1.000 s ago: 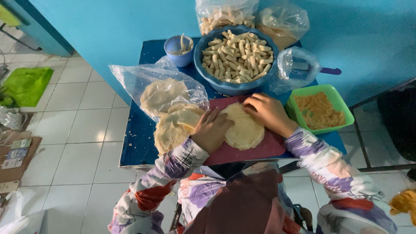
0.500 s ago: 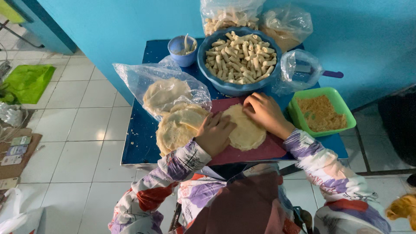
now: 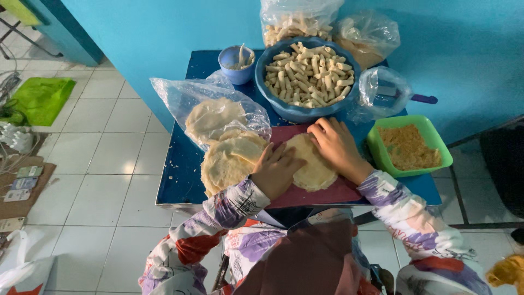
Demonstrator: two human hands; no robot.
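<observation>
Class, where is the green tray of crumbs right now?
The green tray sits at the table's right edge, just beyond the right hand, below a clear bag.

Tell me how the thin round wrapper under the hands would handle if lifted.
The pale round thin wrapper lies flat on the dark red board, so probably floppy. It looks very thin, likely light and easily torn. Both the left hand and right hand press it.

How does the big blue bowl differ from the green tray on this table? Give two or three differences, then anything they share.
The big blue bowl is round and deep; the green tray is rectangular and shallow. The bowl is heaped with pale rolled sticks, while the tray holds a layer of orange-brown crumbs. The bowl stands at the table's far middle, the tray at its right edge, beside the right hand. Both are open-topped and hold food.
</observation>
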